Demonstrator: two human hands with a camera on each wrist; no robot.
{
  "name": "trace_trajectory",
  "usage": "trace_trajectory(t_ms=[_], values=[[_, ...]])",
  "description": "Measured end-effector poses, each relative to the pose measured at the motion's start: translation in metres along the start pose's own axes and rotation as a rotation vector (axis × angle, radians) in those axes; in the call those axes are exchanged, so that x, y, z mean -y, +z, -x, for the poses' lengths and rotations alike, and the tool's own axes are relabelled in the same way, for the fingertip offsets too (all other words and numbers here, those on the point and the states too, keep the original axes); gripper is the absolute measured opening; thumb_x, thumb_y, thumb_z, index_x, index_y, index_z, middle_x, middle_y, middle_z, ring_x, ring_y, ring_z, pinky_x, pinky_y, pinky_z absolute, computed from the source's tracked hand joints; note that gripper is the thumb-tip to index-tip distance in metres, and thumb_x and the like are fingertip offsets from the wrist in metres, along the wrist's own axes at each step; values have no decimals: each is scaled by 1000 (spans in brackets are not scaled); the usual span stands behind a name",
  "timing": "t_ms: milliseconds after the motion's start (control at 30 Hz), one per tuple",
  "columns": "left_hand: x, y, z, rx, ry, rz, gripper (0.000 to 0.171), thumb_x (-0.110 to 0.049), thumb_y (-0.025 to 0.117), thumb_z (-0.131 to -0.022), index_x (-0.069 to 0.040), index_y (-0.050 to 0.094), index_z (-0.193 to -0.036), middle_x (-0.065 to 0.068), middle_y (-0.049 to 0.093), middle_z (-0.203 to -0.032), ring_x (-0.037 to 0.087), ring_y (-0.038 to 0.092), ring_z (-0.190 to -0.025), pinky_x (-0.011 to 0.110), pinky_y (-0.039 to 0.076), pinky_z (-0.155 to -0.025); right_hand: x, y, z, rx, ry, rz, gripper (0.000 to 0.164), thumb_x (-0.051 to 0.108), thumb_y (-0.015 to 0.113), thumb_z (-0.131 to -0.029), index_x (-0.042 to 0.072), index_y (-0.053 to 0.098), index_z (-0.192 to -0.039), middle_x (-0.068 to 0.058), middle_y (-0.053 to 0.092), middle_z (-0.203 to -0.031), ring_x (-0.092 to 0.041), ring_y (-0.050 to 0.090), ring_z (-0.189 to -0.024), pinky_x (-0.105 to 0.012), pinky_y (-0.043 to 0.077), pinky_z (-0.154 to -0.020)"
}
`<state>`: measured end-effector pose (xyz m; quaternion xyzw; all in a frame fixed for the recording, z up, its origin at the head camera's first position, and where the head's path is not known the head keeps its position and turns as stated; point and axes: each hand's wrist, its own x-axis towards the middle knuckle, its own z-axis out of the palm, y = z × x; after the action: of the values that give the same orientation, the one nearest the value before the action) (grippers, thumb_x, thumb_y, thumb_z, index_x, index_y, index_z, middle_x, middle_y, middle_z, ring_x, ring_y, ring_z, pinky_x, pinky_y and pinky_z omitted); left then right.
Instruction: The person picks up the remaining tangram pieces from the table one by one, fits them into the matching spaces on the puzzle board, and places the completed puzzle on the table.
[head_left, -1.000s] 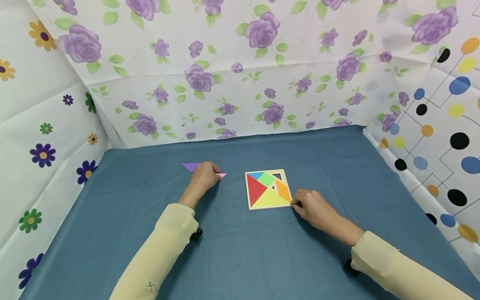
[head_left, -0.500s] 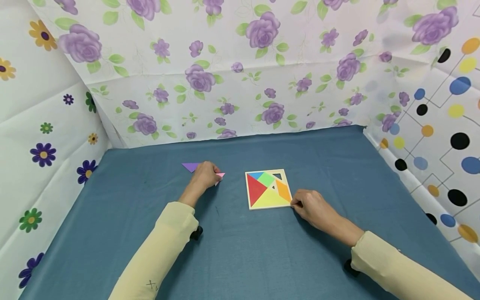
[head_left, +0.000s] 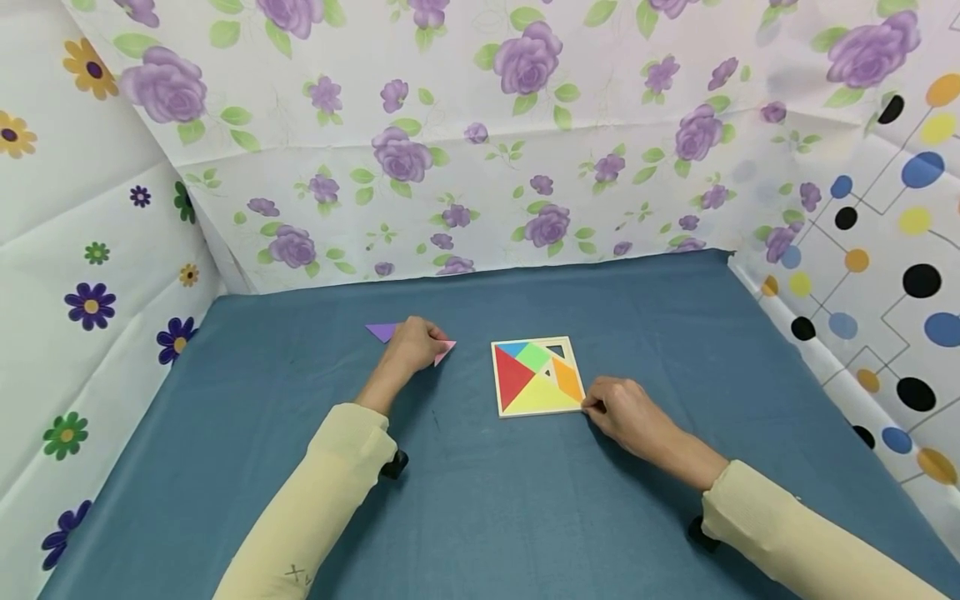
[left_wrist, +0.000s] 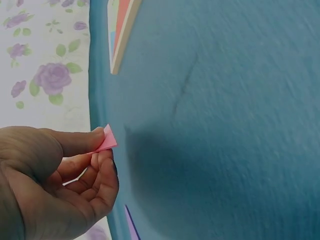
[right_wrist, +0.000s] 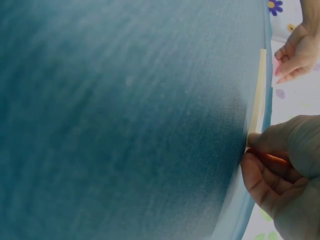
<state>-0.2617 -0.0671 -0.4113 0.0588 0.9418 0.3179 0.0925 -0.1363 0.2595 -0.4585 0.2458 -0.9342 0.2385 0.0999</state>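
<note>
Pink triangle (head_left: 447,350) sits pinched between the thumb and fingers of the left hand (head_left: 409,347), nearer the tabletop's (head_left: 480,517) far edge than its near one. Purple triangle (head_left: 381,332), partly hidden by that hand, lies on its far-left side. The right hand (head_left: 626,417) grips the near right corner of a square puzzle tray (head_left: 540,412) holding coloured pieces (head_left: 513,377).

At the blue surface's (head_left: 487,500) far edge, purple roses (head_left: 527,58) (green-leaved) are printed on the sheet (head_left: 480,208). The board (head_left: 552,381) is patched red, yellow, green, blue, orange; a pink triangle (head_left: 446,350) and purple triangle (head_left: 381,332) are seen.
</note>
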Motion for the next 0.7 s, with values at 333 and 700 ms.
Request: trace_trajectory(t_ms=[333, 700], values=[[-18, -2, 8, 17, 28, 39, 17, -14, 72, -98, -5, 82, -108, 13, 75, -116, 27, 68, -101, 40, 56, -82, -1, 0, 0, -7, -1, 12, 12, -6, 77, -88, 6, 78, -88, 0, 67, -83, -7, 60, -71, -28, 55, -64], [-36, -2, 16, 32, 30, 72, 19, -16, 69, -99, -6, 81, -110, 9, 78, -103, 19, 68, -86, 34, 53, -73, -2, 0, 0, -1, 2, -3, 12, -6, 77, -88, 6, 79, -89, 0, 67, -84, -7, 61, -72, -27, 56, -65]])
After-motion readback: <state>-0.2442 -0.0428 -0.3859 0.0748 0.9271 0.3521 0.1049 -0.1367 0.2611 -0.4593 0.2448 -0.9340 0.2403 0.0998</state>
